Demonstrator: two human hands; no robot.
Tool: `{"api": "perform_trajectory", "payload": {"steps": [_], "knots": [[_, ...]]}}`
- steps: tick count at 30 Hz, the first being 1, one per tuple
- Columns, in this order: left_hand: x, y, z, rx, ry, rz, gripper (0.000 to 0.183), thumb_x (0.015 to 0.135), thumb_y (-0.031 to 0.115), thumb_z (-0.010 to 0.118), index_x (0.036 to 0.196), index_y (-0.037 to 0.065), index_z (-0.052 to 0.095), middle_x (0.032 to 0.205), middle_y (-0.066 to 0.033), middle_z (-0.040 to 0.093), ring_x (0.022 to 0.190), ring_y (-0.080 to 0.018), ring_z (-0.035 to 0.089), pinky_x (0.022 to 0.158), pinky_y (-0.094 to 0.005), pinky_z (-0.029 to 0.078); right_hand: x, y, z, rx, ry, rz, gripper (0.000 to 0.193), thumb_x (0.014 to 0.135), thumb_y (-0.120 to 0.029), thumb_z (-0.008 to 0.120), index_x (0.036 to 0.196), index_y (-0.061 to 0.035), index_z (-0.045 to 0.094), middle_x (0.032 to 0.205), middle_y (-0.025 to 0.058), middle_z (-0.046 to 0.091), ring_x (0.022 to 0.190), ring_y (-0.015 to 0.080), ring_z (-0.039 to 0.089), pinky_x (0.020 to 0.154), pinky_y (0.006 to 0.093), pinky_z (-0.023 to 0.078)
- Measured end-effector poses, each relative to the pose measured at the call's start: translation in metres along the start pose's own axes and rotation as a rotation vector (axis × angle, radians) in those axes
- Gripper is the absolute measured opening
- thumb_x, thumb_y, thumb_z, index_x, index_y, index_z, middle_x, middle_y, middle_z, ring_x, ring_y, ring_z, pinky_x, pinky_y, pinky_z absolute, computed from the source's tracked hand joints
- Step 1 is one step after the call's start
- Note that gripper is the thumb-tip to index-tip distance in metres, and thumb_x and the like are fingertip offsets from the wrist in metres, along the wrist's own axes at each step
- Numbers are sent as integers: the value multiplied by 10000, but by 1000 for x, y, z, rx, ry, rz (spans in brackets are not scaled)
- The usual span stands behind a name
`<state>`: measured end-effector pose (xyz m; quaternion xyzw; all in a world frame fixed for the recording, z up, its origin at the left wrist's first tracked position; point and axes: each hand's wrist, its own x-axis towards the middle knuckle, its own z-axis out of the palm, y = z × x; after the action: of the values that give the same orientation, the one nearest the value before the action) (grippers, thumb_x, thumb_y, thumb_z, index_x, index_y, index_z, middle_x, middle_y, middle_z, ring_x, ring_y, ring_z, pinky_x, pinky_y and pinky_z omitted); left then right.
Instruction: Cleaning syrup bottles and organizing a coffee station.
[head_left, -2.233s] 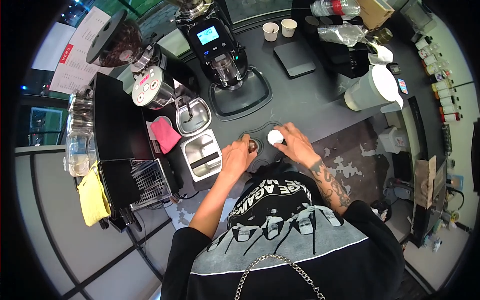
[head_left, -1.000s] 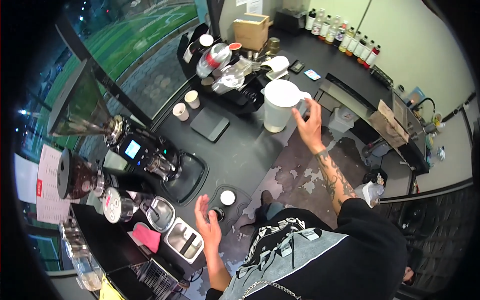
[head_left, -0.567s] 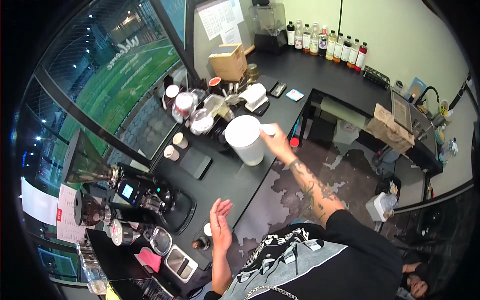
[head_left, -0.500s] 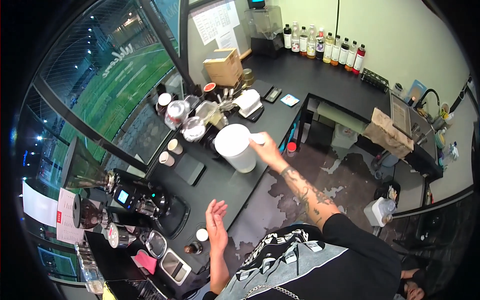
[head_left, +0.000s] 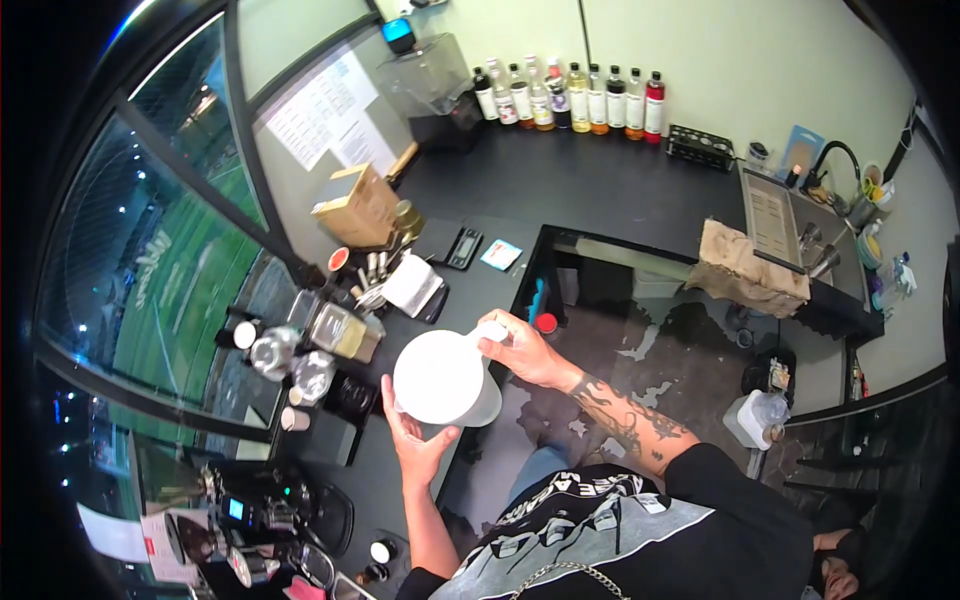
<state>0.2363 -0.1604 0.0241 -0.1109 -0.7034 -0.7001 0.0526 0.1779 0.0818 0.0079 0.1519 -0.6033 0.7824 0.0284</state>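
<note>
A large white pitcher (head_left: 437,380) is in front of me, its wide round top facing up and its body tapering below. My right hand (head_left: 530,352) is closed round its handle on the far right side. Against the near left side of the pitcher rests my left hand (head_left: 418,448), thumb and fingers spread round it below the rim. The fingertips behind the pitcher are partly hidden.
The dark counter (head_left: 590,185) turns a corner, with syrup bottles (head_left: 577,100) along the wall. Clear jars (head_left: 313,375), a cardboard box (head_left: 358,208) and a scale (head_left: 463,248) stand to the left. A coffee grinder (head_left: 240,510) is at lower left; a sink faucet (head_left: 835,160) is far right.
The pitcher has come nearer to me and off the counter, with my right hand still on its handle. My left hand has moved up onto its side. The view has swung to the right.
</note>
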Motion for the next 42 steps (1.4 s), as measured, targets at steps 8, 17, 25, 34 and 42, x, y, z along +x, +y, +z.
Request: {"api": "perform_trajectory", "payload": {"steps": [8,17,25,34,42], "knots": [[123,-20,123,-77,-347,99,1398,543,238,1028,1586,15,126,1465,-168,465,1299,-283,545,1101,-430,452,38,-33,-134,-25,91,5,430,979,-391,726,1180,-49,558,997,-7,596,924,66,548,813,256,482],[301,-75,254,-111,-432,124,1337,613,228,990,1598,37,108,1472,-189,453,1339,-297,512,1126,-436,421,131,-32,-285,-330,683,-210,503,1086,-387,524,1436,-29,470,1349,106,592,1241,206,575,1076,365,437],[463,-125,363,34,-248,211,1339,620,255,992,1601,35,108,1462,-211,475,1330,-310,518,1117,-429,424,108,86,-420,-1066,620,609,821,945,-456,671,1563,-56,310,1636,265,217,1519,478,165,1186,635,199],[575,-188,473,255,-84,267,1301,652,258,977,1590,29,106,1456,-232,474,1343,-340,502,1126,-451,407,133,104,-442,-1038,32,1125,1288,876,-745,577,1575,-74,-273,1505,410,-401,1336,691,-359,985,876,-68],[601,-220,505,158,55,299,1357,578,282,1007,1568,1,122,1486,-190,429,1374,-300,459,1172,-431,364,156,89,-446,-966,-121,1313,1396,824,-716,681,1536,-97,-347,1446,427,-459,1300,726,-361,983,887,-22]]}}
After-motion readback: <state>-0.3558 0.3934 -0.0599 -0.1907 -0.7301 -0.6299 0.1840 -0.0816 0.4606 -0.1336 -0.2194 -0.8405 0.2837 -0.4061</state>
